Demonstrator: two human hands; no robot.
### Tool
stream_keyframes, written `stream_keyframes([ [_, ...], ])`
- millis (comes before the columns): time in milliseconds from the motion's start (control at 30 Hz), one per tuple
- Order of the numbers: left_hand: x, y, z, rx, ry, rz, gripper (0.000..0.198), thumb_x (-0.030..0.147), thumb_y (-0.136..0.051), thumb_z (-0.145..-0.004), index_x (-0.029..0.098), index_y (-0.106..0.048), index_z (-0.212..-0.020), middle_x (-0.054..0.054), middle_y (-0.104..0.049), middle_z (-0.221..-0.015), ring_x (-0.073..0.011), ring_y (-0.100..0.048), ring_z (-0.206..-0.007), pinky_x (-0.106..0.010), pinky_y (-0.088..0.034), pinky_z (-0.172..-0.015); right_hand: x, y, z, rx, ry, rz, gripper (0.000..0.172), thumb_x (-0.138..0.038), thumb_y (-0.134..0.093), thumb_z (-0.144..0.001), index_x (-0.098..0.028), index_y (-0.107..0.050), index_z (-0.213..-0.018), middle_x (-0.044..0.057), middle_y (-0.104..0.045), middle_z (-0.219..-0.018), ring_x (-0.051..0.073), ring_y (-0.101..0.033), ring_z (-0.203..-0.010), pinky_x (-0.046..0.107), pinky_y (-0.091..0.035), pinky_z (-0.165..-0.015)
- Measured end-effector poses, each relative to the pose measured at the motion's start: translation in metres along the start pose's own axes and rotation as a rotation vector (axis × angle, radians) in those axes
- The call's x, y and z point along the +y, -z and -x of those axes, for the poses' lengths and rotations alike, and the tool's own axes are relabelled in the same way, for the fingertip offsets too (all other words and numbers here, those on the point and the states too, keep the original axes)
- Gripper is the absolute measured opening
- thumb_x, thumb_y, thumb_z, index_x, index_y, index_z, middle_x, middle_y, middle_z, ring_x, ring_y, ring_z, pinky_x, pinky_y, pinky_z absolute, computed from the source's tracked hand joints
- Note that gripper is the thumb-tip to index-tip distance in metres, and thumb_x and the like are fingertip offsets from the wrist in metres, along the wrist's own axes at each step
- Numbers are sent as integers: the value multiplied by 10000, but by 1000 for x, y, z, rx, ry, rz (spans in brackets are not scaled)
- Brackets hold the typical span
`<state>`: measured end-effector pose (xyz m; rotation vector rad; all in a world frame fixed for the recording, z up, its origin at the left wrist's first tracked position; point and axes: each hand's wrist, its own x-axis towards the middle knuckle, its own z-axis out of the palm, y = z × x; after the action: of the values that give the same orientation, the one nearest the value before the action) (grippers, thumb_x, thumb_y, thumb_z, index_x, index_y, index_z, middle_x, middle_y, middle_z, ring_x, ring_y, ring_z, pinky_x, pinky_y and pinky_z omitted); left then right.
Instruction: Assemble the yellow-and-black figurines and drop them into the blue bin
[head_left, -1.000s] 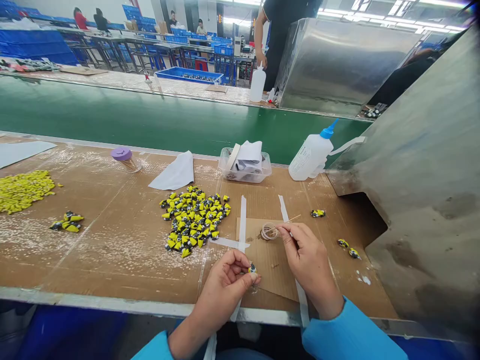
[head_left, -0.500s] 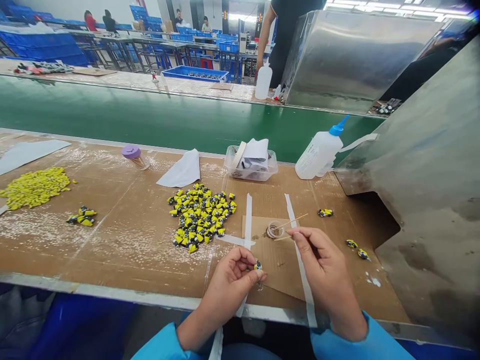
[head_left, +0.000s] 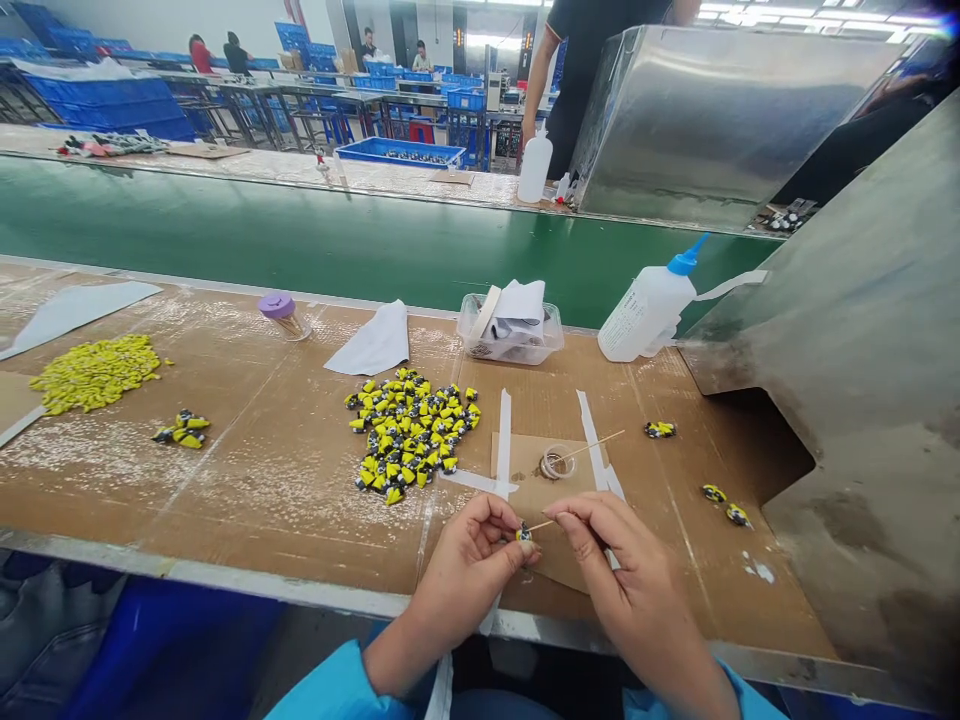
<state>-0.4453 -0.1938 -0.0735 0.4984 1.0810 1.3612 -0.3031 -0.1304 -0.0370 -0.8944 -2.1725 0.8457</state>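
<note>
left hand (head_left: 469, 572) pinches small yellow-and-black molded piece (head_left: 523, 534) above brown cardboard sheet (head_left: 536, 480), right hand (head_left: 637, 585) nearly touching w/ thin wooden stick (head_left: 541, 525) at it; slip cd drop piece or snap stick.

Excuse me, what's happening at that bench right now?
Left hand pinching a small yellow-and-black piece. Right hand holding a thin wooden stick to it. Cardboard sheet beneath.
</note>
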Motion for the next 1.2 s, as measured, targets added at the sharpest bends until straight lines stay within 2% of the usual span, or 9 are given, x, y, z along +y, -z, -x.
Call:
stream_keyframes([
  [300, 1, 1, 0, 13, -1, -16, 328, 304, -769, -640, 174, -489, -748, 41, -533, -668, -100, -575, -645, -245, -467, -671, -1, -3, 0, -3, 23, 16, 151, -182, -443, -921, -222, -588, -915, 13, -612, -852, 111, -596, -787, 198, -459, -680],
  [700, 1, 1, 0, 8, -8, -27, 287, 263, -757, -654, 169, -504, -751, 30, -549, -692, -100, -571, -664, -250, -483, -689, -2, -6, 1, 1, 54, 56, 174, -190, -429, -923, -220, -599, -939, 30, -625, -858, 124, -616, -786, 209, -492, -668],
  [767, 0, 2, 0, 9, -4, -31, 278, 253, -753, -661, 168, -507, -761, 30, -550, -703, -96, -564, -668, -249, -484, -695, -2, -3, 3, 24, 42, 21, 168, -184, -444, -916, -226, -606, -932, 23, -628, -854, 118, -616, -791, 202, -492, -681],
  [833, -2, 3, -1, 9, -3, -34, 264, 237, -745, -671, 169, -511, -770, 33, -543, -705, -92, -557, -670, -249, -487, -701, 0, 3, 8, 100, 17, 2, 163, -189, -468, -902, -235, -622, -935, 19, -635, -867, 122, -617, -812, 208, -494, -710],
  [933, -5, 5, -2, 8, -25, -34, 249, 214, -738, -679, 177, -516, -783, 35, -533, -730, -91, -544, -687, -253, -497, -707, 14, 13, 21, 271, -136, -14, 146, -249, -539, -865, -242, -659, -948, 24, -656, -888, 141, -627, -799, 242, -512, -734],
  [1033, -7, 7, -3, 18, -59, -40, 233, 203, -728, -695, 190, -529, -816, 27, -542, -805, -93, -540, -720, -271, -511, -733, 37, 19, 36, 418, -414, -147, 199, -335, -625, -802, -224, -680, -958, 31, -689, -837, 154, -646, -710, 262, -544, -674],
  [1100, -7, 8, -3, 16, -58, -59, 209, 207, -715, -713, 189, -539, -826, 21, -557, -825, -93, -546, -732, -268, -511, -746, 54, 19, 41, 478, -545, -309, 238, -367, -670, -758, -200, -679, -927, 39, -702, -802, 165, -660, -701, 277, -559, -661],
  [1200, -7, 8, -4, 7, -45, -88, 181, 223, -705, -731, 178, -554, -821, 16, -575, -800, -90, -558, -727, -243, -502, -745, 72, 15, 41, 485, -617, -497, 266, -384, -715, -708, -166, -661, -850, 55, -705, -781, 177, -673, -725, 315, -571, -703],
])
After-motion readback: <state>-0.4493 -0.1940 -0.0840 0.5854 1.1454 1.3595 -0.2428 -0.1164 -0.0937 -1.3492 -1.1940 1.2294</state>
